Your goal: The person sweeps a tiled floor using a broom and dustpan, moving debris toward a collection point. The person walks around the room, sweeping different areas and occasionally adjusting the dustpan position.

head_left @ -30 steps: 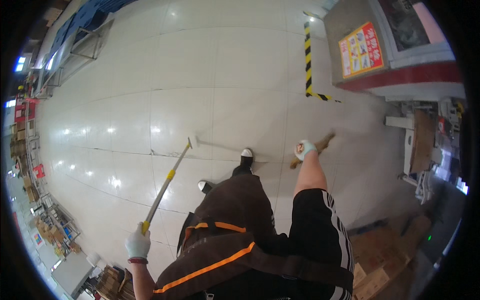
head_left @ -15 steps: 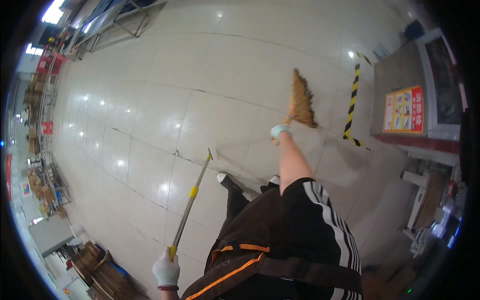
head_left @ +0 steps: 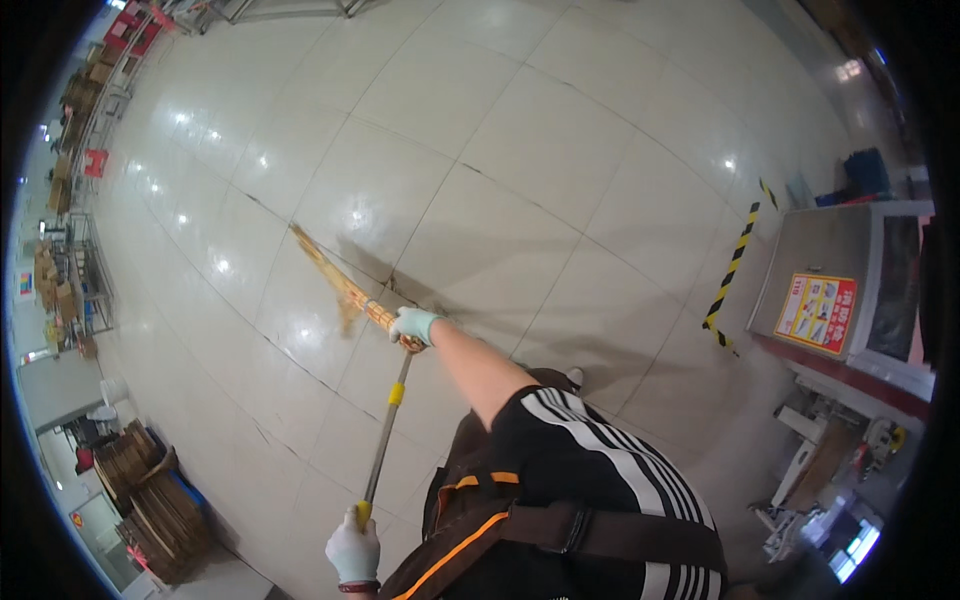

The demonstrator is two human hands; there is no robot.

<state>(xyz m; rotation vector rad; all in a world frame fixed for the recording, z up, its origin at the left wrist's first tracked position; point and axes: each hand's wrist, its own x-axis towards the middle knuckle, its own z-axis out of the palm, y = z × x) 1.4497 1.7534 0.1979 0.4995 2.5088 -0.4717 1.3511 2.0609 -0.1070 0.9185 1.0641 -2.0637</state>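
My right hand (head_left: 413, 323), in a pale green glove, is stretched out in front and grips the handle of a straw broom (head_left: 335, 280). Its bristles point up and left across the glossy white tiled floor (head_left: 540, 150). My left hand (head_left: 352, 548), in a white glove, is low near the bottom edge. It holds the lower end of a thin metal pole with yellow bands (head_left: 386, 430). The pole slants up toward my right hand, and its far end is hidden behind the broom and that hand.
A grey metal machine (head_left: 835, 265) with a red base and a yellow-red poster stands at the right, with black-and-yellow hazard tape (head_left: 735, 262) on the floor before it. Stacked brown baskets (head_left: 150, 490) sit lower left. Shelving lines the far left edge.
My right arm has swung the broom from the right side across to the left in front of me. The view has turned with it. My left hand still holds the pole.
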